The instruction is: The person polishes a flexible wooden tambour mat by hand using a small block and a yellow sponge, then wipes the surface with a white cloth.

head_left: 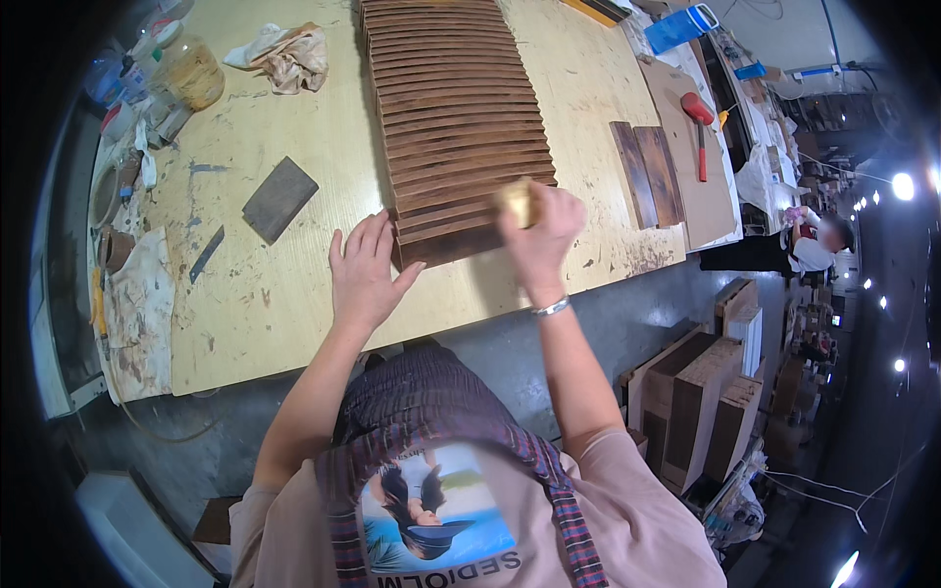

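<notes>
Beige shirt [637,519] nearest; past it, inside the worktop's [588,83] near edge, the left hand [364,269], fingers spread, touches the near left corner of a row of dark boards [461,108] stretching toward the far edge. Right hand [545,230], fingers closed around a blurred yellow pad [520,203], meets its near right end.

Bright tabletop [333,137], glaring lamps [903,186] at right, blurred yellow pad [520,203], black vignetted edges

Passable tabletop [338,147] flanks the obstructing slatted panel [456,108].
</notes>
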Action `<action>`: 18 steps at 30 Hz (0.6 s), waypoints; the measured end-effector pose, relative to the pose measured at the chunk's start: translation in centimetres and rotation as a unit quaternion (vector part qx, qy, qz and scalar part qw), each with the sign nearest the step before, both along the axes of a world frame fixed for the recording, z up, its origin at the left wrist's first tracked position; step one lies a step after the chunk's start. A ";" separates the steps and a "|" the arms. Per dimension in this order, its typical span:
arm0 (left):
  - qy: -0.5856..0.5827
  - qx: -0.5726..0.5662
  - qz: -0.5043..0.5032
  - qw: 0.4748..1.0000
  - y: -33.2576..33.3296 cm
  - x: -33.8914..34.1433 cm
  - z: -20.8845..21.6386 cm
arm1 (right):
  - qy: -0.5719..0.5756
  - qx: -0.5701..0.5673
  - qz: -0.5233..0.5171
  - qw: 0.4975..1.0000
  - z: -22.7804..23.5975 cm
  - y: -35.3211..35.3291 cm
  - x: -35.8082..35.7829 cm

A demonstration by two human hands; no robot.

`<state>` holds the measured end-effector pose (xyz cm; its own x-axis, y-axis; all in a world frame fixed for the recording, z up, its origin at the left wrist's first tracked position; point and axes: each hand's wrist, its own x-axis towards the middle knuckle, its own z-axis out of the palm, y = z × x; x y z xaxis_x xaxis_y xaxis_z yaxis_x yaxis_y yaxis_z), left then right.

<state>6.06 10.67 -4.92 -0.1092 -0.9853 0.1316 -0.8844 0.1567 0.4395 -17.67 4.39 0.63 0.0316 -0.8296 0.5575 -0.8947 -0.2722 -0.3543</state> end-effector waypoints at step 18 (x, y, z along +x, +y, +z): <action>-0.010 0.003 -0.002 1.000 0.2 -0.1 -0.2 | 0.004 -0.014 0.066 0.998 -1.8 1.9 -2.3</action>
